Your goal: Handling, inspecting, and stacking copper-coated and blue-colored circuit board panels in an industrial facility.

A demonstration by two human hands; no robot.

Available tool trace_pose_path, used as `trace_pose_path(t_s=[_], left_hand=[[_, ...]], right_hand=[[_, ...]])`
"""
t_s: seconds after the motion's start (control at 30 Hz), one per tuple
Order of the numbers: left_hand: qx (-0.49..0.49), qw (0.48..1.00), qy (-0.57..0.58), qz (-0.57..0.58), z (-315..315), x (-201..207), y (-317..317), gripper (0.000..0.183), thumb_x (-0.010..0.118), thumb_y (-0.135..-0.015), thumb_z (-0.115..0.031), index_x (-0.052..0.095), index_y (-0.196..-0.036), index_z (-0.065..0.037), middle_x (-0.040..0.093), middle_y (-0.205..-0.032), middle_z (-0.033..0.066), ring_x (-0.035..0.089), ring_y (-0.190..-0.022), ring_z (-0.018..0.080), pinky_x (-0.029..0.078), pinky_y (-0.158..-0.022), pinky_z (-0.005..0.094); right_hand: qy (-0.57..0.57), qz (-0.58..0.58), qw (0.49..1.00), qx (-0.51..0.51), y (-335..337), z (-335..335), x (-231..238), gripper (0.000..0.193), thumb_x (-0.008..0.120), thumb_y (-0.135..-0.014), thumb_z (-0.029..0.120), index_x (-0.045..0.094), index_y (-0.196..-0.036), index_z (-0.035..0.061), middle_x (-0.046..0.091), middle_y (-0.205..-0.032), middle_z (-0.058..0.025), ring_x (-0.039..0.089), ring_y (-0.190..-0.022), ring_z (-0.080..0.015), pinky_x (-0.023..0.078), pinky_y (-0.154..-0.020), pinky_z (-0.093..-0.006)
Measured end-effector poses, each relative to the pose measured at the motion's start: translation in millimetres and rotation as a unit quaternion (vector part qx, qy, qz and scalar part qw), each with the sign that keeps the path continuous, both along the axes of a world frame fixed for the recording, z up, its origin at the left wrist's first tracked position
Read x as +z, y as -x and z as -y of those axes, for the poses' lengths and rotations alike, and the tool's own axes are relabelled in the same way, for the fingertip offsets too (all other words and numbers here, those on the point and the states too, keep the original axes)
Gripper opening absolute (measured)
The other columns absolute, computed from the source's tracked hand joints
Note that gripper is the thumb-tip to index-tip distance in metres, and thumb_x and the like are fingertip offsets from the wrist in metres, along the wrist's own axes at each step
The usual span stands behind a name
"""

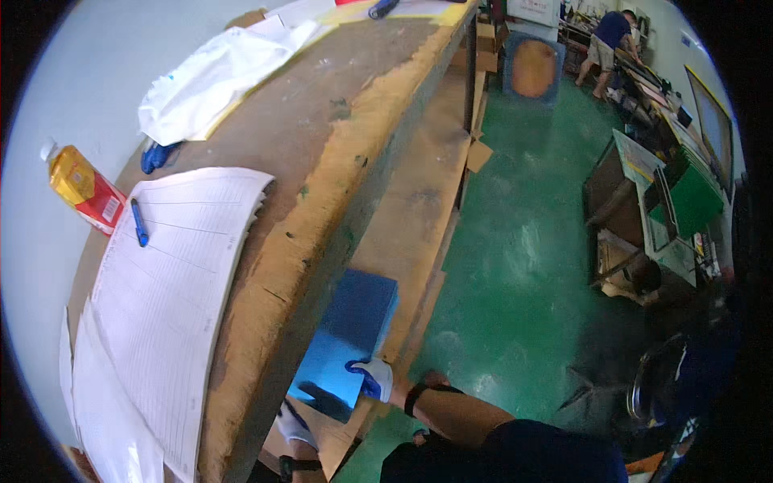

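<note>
A blue rectangular box [354, 314] lies on the lower shelf [415, 217] under the workbench, partly hidden by the bench's edge. My right hand [374, 378], in a white glove with blue coating, grips the box's near right side, the thumb over its top. At the near end of the box is my left hand [296, 425], also gloved in white and blue. The bench edge covers part of that hand, and its fingers cannot be made out. A dark patch, seemingly a shadow, falls on the box between the hands.
On the workbench [282, 217] lie a stack of ruled sheets [177, 249], a blue pen [138, 223] and a white plastic bag [213, 80]. A yellow-and-red bottle [87, 189] stands by the wall. Across the green floor [515, 249] are a cluttered metal stand [628, 201] and another person [610, 44].
</note>
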State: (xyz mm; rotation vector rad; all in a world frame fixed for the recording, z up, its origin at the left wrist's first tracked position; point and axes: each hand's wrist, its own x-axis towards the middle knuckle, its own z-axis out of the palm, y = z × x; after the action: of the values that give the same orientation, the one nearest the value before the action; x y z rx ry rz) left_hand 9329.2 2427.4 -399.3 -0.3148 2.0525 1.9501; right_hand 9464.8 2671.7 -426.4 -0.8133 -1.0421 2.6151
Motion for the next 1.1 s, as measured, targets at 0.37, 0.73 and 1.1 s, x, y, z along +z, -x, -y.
trace_pose_path(t_s=[0.37,0.73,1.1], left_hand=[[-0.06,0.975,-0.165,0.139,-25,-32,-39,0.045,0.046,-0.102,-0.051,0.065,-0.106,-0.01,0.065,-0.108,0.0122,0.063,-0.089,0.0281,0.054,-0.079,0.0425],[0.001,0.958,-0.125,0.258,-111,-10,-129,0.056,0.051,-0.098,-0.055,0.056,-0.129,-0.009,0.059,-0.125,0.0167,0.063,-0.105,0.0314,0.053,-0.092,0.0468],[-0.064,0.935,-0.143,0.32,-154,31,-133,0.049,0.048,-0.099,-0.055,0.064,-0.116,-0.013,0.065,-0.109,0.0093,0.064,-0.098,0.0251,0.052,-0.087,0.0406]], right_hand=[[-0.389,0.193,0.723,0.538,-25,-113,142,0.064,0.055,-0.093,0.053,0.059,-0.132,0.0025,0.056,-0.14,-0.0197,0.057,-0.124,-0.0354,0.048,-0.102,-0.0407],[-0.561,0.281,0.753,0.2,15,-191,89,0.069,0.059,-0.092,0.045,0.048,-0.141,-0.002,0.054,-0.14,-0.0229,0.052,-0.13,-0.0361,0.043,-0.109,-0.0435],[-0.597,0.288,0.721,0.202,18,-187,76,0.067,0.063,-0.092,0.04,0.045,-0.144,0.0003,0.056,-0.139,-0.0186,0.055,-0.128,-0.0348,0.045,-0.106,-0.044]])
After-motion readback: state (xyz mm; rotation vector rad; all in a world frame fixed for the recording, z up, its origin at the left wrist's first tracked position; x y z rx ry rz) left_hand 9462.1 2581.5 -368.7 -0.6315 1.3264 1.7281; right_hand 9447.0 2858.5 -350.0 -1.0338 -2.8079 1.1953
